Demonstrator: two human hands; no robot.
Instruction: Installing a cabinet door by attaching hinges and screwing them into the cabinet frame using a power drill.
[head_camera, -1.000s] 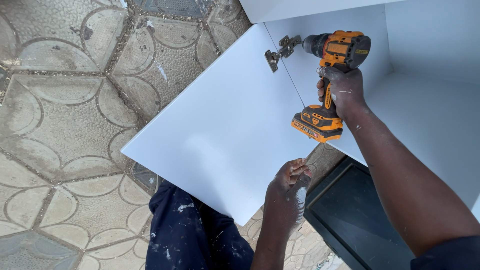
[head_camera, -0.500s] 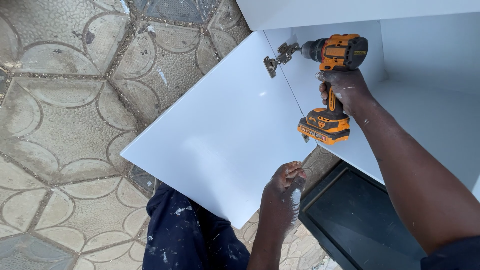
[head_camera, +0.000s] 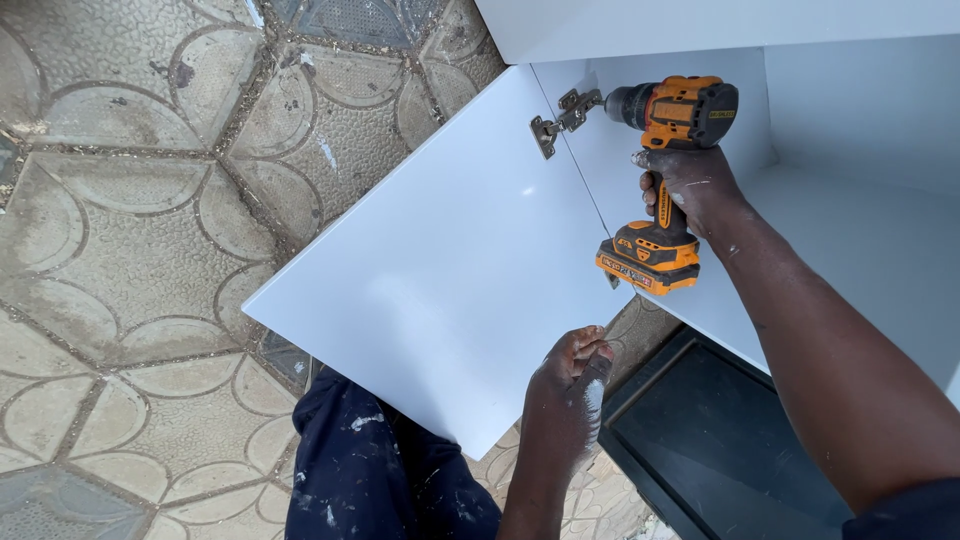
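Drill (head_camera: 668, 150) bit tip hidden at hinge (head_camera: 560, 118), cabinet (head_camera: 850, 150) cut off above.

Paved floor (head_camera: 130, 200) of grey-tan embossed stone tiles with curved petal-shaped patterns and dark joints: fills the left half and upper left of the frame. Dark blue trousers (head_camera: 370, 470) flecked with white paint: bottom centre. Flat black panel (head_camera: 720, 450) with a raised border: lower right, lying on the floor.

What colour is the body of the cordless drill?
The cordless drill is orange with black parts, shown in the head view.
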